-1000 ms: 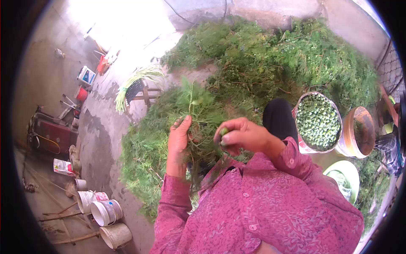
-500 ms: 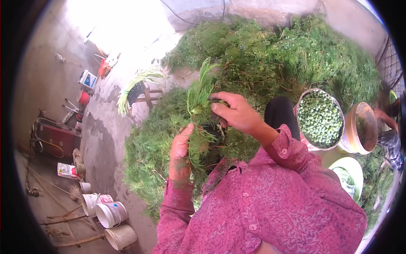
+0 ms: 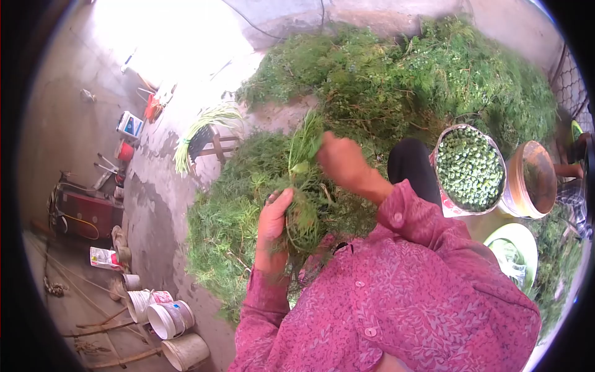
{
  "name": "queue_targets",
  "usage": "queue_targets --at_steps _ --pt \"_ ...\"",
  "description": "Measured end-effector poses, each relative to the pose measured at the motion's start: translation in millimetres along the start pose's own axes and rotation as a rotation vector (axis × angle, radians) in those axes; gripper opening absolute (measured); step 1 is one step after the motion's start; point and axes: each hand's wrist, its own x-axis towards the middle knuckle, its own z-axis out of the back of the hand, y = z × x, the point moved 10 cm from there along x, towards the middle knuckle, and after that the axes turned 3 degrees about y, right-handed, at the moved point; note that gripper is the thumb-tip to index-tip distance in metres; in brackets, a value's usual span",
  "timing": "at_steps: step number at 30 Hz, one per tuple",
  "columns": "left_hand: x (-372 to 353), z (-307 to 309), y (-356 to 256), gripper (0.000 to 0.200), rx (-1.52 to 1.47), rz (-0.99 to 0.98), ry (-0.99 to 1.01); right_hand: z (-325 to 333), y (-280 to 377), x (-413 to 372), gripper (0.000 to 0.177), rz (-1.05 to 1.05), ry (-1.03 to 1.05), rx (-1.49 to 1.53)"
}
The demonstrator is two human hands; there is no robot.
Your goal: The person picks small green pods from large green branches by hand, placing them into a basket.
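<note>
My left hand [image 3: 273, 220] is closed around the lower part of a feathery green sprig [image 3: 304, 146], which stands upright above the thumb with a pale green lump near its middle. Loose fronds hang down beside the wrist. At the sprig's right side my right hand [image 3: 350, 164] is closed and slightly blurred; whatever its fingers hold is hidden. Under both hands lies a heap of similar green branches [image 3: 226, 226]. To the right, a bucket [image 3: 441, 139] is full of small green cones or fruits [image 3: 470, 170].
A larger branch pile [image 3: 434, 80] lies along the back wall. Right of the full bucket stand another bucket [image 3: 514, 186] and a pale green basin [image 3: 530, 248]. Another person's arm [image 3: 569, 170] shows at the far right. Several white buckets [image 3: 162, 321] lie at lower left.
My right hand has closed and turned, shifting slightly right and down. My left hand has moved a little down and right, and the sprig's top is lower.
</note>
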Motion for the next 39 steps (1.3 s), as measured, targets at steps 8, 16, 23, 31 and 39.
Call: queue_targets --at_steps 8,16,23,31,39 --pt "-13.7 2.0 -13.6 0.022 0.050 -0.041 -0.242 27.9 3.7 -18.7 0.018 -0.323 0.417 1.754" --pt "1.8 -9.2 -9.8 0.013 0.092 -0.094 -0.117 61.5 65.1 -17.8 0.020 0.314 0.039 0.721" --pt "-16.8 -25.3 -35.8 0.009 0.576 -0.218 -0.150 52.2 48.1 -20.6 0.014 0.317 -0.018 0.253" --pt "-66.6 -92.7 -95.4 0.012 1.365 -0.947 0.010 171.1 -151.3 -49.8 0.015 -0.313 -0.507 0.077" --pt "-73.9 -137.2 -76.5 0.023 1.910 -1.316 0.152 257.7 -313.3 -156.6 0.023 -0.598 -0.484 -0.560"
